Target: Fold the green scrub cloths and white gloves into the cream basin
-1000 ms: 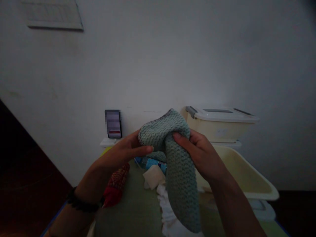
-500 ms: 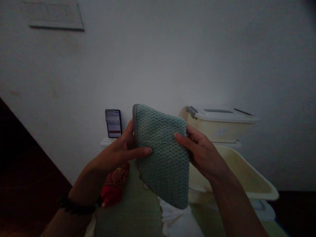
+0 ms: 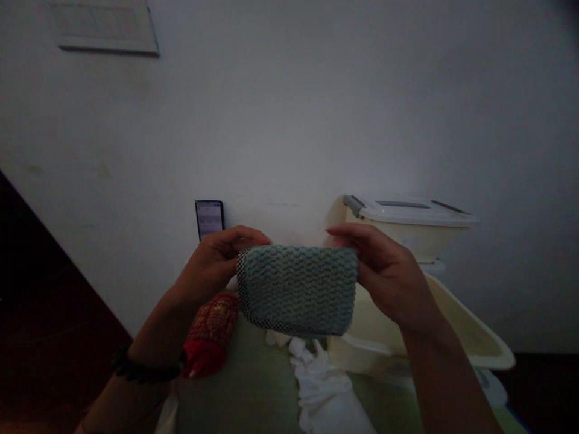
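A green textured cloth (image 3: 298, 289) with a black-and-white checked edge hangs folded in the air in front of me. My left hand (image 3: 226, 256) grips its upper left corner, fingers behind and over the top edge. At the upper right corner my right hand (image 3: 380, 265) holds it, with the index finger raised above the fold and the thumb hidden behind the cloth. Below it, a white ruffled cloth (image 3: 323, 386) lies on the green surface (image 3: 253, 380). A red patterned fabric item (image 3: 210, 337) lies under my left wrist.
A phone (image 3: 210, 218) leans upright against the white wall. On the right stand a cream lidded box (image 3: 407, 235) and, in front of it, a cream open basin (image 3: 470, 325). A framed panel (image 3: 106, 27) is on the wall at upper left.
The green cloth has been folded over from a tall shape into a shorter, wide one. Both hands have shifted their grip to its upper corners.
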